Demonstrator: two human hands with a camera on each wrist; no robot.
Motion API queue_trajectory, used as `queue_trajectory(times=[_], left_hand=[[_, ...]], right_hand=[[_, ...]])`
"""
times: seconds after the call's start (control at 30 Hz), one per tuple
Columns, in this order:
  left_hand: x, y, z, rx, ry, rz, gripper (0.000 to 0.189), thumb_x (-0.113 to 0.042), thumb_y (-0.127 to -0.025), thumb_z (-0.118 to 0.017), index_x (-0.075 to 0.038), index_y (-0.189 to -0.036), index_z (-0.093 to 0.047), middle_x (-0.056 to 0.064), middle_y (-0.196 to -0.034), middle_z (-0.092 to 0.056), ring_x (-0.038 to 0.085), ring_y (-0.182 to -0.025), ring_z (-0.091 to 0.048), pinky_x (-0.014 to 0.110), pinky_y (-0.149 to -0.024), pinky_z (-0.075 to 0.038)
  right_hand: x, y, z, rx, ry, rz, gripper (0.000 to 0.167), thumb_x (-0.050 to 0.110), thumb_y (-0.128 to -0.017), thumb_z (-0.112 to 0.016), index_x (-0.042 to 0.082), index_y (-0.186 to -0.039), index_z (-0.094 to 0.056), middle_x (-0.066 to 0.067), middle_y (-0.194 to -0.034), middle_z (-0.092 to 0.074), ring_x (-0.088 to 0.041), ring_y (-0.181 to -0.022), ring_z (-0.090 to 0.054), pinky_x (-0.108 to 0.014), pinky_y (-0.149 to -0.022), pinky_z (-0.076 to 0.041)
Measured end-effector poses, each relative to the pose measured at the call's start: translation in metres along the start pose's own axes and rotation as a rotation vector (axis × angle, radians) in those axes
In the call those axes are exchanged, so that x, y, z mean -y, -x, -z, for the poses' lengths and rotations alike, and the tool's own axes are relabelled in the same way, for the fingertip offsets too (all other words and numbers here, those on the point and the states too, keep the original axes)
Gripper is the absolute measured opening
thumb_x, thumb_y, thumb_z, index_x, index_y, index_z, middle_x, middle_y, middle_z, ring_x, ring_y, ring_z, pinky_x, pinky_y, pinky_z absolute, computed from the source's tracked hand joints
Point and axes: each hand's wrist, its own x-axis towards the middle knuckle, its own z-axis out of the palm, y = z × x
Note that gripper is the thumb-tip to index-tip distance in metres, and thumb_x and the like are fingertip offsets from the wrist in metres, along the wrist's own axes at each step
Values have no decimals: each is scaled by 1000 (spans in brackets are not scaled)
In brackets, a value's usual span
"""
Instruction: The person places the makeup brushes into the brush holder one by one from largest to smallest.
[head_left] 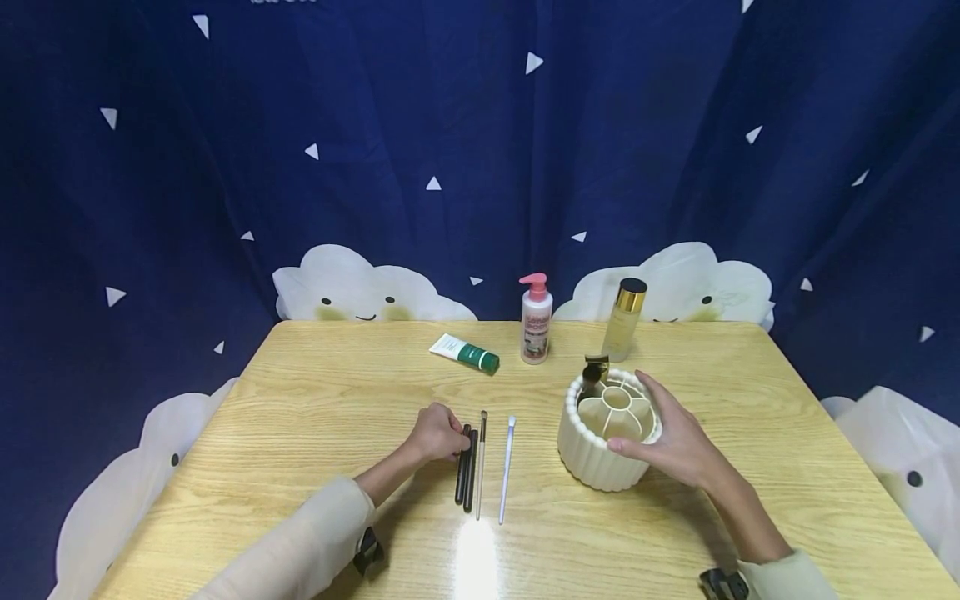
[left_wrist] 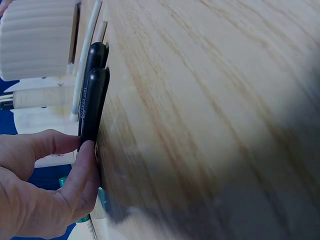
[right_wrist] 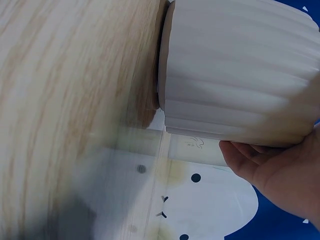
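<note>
My left hand (head_left: 437,432) is at the upper end of two black pen-like sticks (head_left: 470,481) lying side by side on the table. In the left wrist view, the thumb and fingers pinch the nearer black stick (left_wrist: 95,102), which bears pale lettering. Just right of the sticks lie a thin makeup brush (head_left: 481,467) with a dark tip and a white makeup brush (head_left: 507,471). My right hand (head_left: 678,442) grips the right side of a cream ribbed round organizer (head_left: 600,462), thumb at the front. Dark-headed brushes (head_left: 592,375) stand in one of its compartments; their lower ends are hidden.
Toward the back of the wooden table (head_left: 337,375) lies a green and white tube (head_left: 465,353). A pink-topped pump bottle (head_left: 536,321) and a gold-and-black-capped bottle (head_left: 624,321) stand upright there. Behind the table hangs a dark blue curtain (head_left: 450,108).
</note>
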Motion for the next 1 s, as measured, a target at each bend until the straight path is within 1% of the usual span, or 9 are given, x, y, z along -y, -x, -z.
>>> queue_trajectory(times=[0.13,0.3,0.37,0.47,0.57,0.67,0.8,0.9,1.0], left_hand=[[0,1,-2,-24,-37,-17,6,7,-66,-68,6,-69,-64,13,-65,-64,16,-45,-63,25,-49,-55],[-2,1,-2,-82,-201,-35,10,2,-64,-72,-2,-57,-65,8,-52,-63,14,-40,-60,23,-46,-51],[-3,0,-2,-100,-265,-41,16,0,-63,-73,-6,-51,-63,2,-44,-59,11,-37,-54,19,-46,-46],[-4,0,-1,-101,-298,-49,30,0,-63,-72,-11,-42,-54,-5,-36,-47,6,-32,-42,18,-41,-38],[-4,0,-1,-93,-298,-58,39,0,-63,-72,-15,-38,-45,-8,-32,-39,4,-30,-34,19,-39,-31],[-3,-1,0,-76,-257,-65,39,-1,-64,-73,-16,-39,-46,-9,-32,-41,5,-29,-42,18,-38,-34],[0,-2,3,-36,-195,-53,33,-3,-66,-74,-14,-44,-51,-7,-37,-46,12,-34,-54,17,-37,-39],[0,-4,5,-28,-176,-50,26,-3,-68,-71,-10,-50,-55,-3,-43,-52,16,-39,-59,17,-38,-41],[-3,-5,8,-33,-157,-60,16,-2,-69,-69,-6,-57,-59,2,-52,-58,17,-41,-60,20,-40,-46]], right_hand=[[0,0,0,3,1,-4,108,50,-72,-75,15,-152,-12,-28,-150,-29,-54,-129,-34,-74,-93,-32],[1,0,0,5,-7,-6,109,50,-72,-76,15,-153,-11,-27,-150,-28,-54,-130,-34,-74,-94,-32],[1,1,-1,6,-10,-6,109,50,-72,-76,15,-153,-11,-27,-150,-28,-54,-130,-34,-74,-94,-31],[2,0,0,4,-11,-2,108,49,-73,-75,14,-153,-11,-28,-150,-28,-54,-130,-34,-74,-94,-31],[2,0,0,1,-12,3,108,49,-73,-75,13,-152,-12,-28,-149,-29,-53,-129,-34,-74,-93,-32],[2,1,0,3,-10,1,108,49,-73,-75,13,-152,-11,-28,-150,-29,-53,-130,-34,-74,-94,-32],[2,1,0,5,-8,-2,109,50,-73,-75,13,-152,-11,-28,-150,-28,-54,-130,-34,-74,-94,-32],[2,1,1,3,-7,-2,109,50,-73,-75,12,-152,-11,-28,-150,-28,-54,-129,-34,-73,-94,-32],[2,1,1,3,-4,1,108,50,-73,-75,12,-152,-12,-28,-149,-29,-53,-129,-34,-73,-94,-32]])
